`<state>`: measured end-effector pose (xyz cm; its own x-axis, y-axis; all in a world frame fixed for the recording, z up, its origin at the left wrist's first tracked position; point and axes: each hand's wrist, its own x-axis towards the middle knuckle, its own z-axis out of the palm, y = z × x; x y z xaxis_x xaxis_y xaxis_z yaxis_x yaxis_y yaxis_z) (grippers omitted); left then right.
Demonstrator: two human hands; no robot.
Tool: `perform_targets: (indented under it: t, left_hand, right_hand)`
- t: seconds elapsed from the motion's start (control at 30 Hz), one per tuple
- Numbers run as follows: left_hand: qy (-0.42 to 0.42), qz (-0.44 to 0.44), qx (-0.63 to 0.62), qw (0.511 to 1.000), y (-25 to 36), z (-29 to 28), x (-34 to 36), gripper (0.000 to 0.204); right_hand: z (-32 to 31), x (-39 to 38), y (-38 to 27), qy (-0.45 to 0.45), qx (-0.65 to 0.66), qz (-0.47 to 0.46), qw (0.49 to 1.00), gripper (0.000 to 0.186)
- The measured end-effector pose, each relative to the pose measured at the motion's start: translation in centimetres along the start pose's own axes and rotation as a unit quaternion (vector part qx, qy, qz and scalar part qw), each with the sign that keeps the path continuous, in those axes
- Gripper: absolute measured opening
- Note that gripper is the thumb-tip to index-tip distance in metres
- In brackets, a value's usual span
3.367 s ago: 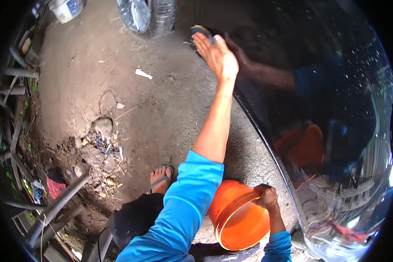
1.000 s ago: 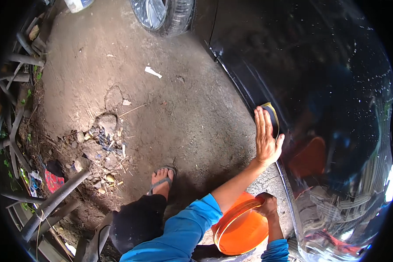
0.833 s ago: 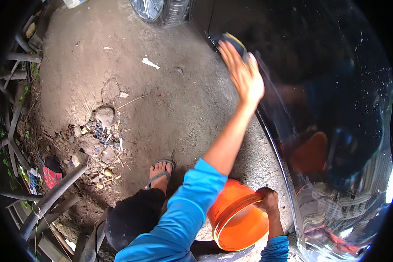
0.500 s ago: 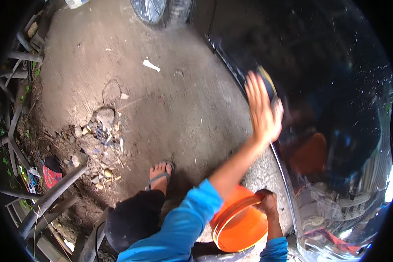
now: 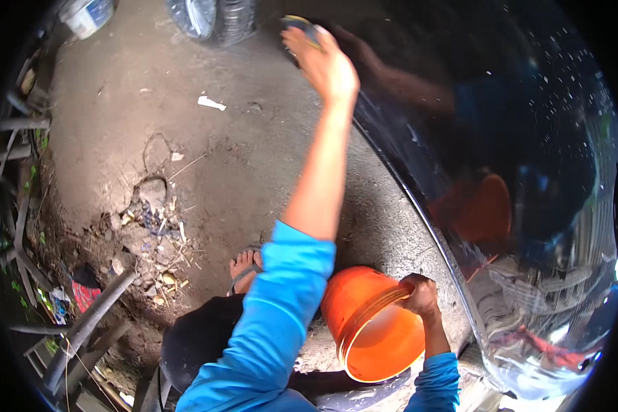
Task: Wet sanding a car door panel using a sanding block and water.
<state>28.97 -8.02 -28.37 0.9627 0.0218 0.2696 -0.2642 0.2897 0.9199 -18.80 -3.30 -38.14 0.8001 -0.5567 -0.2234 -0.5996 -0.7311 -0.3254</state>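
Note:
My left hand [image 5: 322,62] is stretched far forward along the lower edge of the glossy black car panel [image 5: 432,103], fingers over a dark pad with a yellow edge [image 5: 295,22]; motion blurs it slightly. At lower right, my right hand [image 5: 419,295] grips the thick upper band of an orange bucket [image 5: 350,302], which is tilted with its pale-streaked inside showing. The bucket is beside the bottom part of the car panel, which reflects it and my arm.
A car wheel [image 5: 230,17] is at the top, with a white bucket [image 5: 89,15] left of it. Poles and branches [image 5: 96,316] line the left side by a heap of rubble [image 5: 154,233]. My sandalled foot [image 5: 243,268] stands on the dirty concrete ground [image 5: 116,103].
My left hand and pad have swept back and forth along the panel's edge; since half a second ago they moved up and left toward the wheel. My right hand still holds the bucket.

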Motion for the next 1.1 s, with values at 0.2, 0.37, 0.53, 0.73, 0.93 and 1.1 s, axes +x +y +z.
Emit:
perform_targets:
  t: [0.2,0.37,0.53,0.73,0.93,1.1]
  left_hand:
    - [-0.068,0.035,0.137,0.988,-0.9,-0.8,2.5,0.072]
    - [-0.057,0.064,0.041,0.996,0.2,0.9,-3.6,0.072]
    - [-0.217,0.128,0.137,0.958,2.3,-0.6,-31.0,0.093]
    - [-0.054,0.050,0.098,0.993,1.8,1.1,-9.2,0.072]
    - [-0.198,0.073,0.133,0.968,3.9,1.1,-29.3,0.090]
    - [-0.254,0.074,0.118,0.957,3.0,-0.3,-28.9,0.091]
  right_hand:
    - [-0.6,0.1,-0.4,-0.011,0.001,0.006,1.000,0.041]
    - [-2.9,0.8,-2.7,-0.040,0.038,0.076,0.996,0.041]
    - [-0.4,0.0,-0.4,-0.124,-0.061,0.078,0.987,0.054]
    - [-1.1,-0.2,-0.7,-0.065,-0.033,0.041,0.997,0.047]
    - [-1.1,0.4,0.5,-0.089,-0.024,0.043,0.995,0.064]
    - [-2.3,-0.2,-1.2,-0.127,-0.031,0.086,0.988,0.056]
